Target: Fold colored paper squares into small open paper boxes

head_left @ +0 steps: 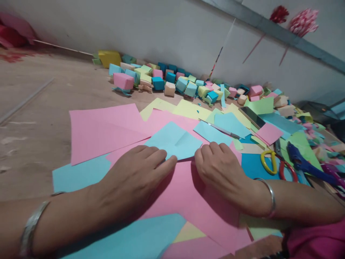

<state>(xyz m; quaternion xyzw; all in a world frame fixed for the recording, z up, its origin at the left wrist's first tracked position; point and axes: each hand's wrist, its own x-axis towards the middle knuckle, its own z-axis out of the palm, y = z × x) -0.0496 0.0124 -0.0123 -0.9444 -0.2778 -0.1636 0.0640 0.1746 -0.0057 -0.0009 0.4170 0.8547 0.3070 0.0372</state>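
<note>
Between my hands is a light blue sheet of paper [176, 140] with a crease near its middle, resting on larger pink paper [172, 187]. My left hand [140, 169] is closed at the paper's near left edge, its thumb pressed along that edge. At the near right corner, the curled fingers of my right hand [219, 169] grip the same sheet. The undersides of both hands' fingers are hidden. Just beyond lie another light blue piece [212, 132] and a thin pointed tool [219, 128] with a grey handle.
Scissors with yellow and red handles [269, 162], a blue glue gun [307, 165] and a dark phone [252, 117] lie to the right. Several small folded paper boxes [169, 89] line the wall. Pink paper [102, 133] lies left, and paper flowers [303, 22] stand upper right.
</note>
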